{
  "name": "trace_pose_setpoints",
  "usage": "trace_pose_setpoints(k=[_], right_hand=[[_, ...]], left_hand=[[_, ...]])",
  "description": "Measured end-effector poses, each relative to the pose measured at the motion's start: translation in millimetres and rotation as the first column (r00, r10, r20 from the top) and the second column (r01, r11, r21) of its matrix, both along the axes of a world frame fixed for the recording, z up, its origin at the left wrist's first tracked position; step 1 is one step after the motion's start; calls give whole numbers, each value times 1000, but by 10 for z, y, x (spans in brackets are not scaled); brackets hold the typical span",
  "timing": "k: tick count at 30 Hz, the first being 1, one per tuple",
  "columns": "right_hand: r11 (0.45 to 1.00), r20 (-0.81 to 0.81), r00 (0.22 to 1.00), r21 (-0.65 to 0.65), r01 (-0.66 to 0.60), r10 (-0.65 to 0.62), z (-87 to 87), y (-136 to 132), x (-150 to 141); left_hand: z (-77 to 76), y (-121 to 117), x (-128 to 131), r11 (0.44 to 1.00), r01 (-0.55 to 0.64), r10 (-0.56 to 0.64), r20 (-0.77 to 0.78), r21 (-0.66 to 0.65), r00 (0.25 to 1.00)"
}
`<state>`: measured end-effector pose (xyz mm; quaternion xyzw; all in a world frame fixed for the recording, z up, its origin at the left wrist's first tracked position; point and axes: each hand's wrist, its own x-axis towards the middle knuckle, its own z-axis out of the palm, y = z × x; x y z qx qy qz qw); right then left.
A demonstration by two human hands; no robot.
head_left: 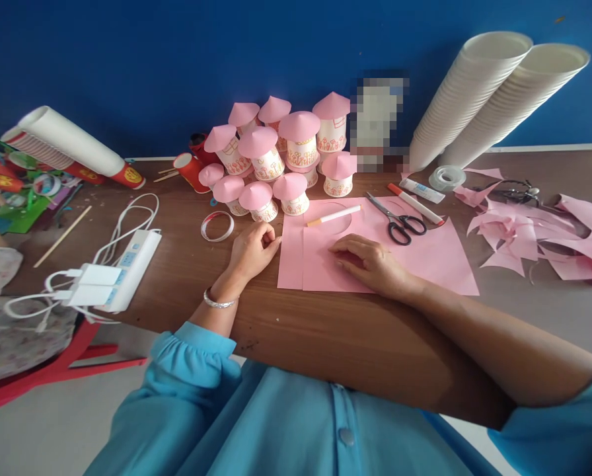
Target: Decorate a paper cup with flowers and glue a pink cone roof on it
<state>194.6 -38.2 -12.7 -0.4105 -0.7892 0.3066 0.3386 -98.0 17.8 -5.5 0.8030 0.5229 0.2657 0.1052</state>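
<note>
My left hand [257, 250] rests on the table with its fingers curled in and nothing visible in them. It lies just left of the pink paper sheets [425, 271]. On those sheets lies my right hand [375, 261], empty, its fingers loosely stretched and the thumb apart. Beyond it on the paper are black-handled scissors [400, 225], an orange-tipped white marker [333, 215] and a red-capped marker [415, 204]. A roll of tape [217, 227] sits beyond my left wrist. Behind stand several small paper-cup houses [300, 152] with pink cone roofs and drawn patterns.
Tall stacks of white cups [474, 92] lean at the back right, near clear tape [447, 177] and a glue stick [423, 190]. Pink paper scraps [518, 231] lie at right. A power strip [135, 268] with cables and a wooden stick [63, 237] are at left.
</note>
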Motion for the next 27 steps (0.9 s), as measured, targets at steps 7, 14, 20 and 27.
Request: trace_pose_setpoints(k=[7, 14, 20, 27], right_hand=[[1000, -9, 1000, -3, 9, -9, -8, 1, 3], [1000, -20, 1000, -15, 3, -4, -14, 4, 1], [1000, -16, 1000, -17, 11, -11, 3, 1, -2], [1000, 31, 999, 18, 20, -20, 9, -6, -8]], left_hand=[[2, -14, -31, 1000, 13, -13, -9, -18, 1000], [-11, -20, -54, 1000, 24, -24, 4, -18, 1000], [8, -33, -56, 999, 14, -14, 12, -29, 1000], [12, -22, -51, 999, 9, -9, -5, -35, 1000]])
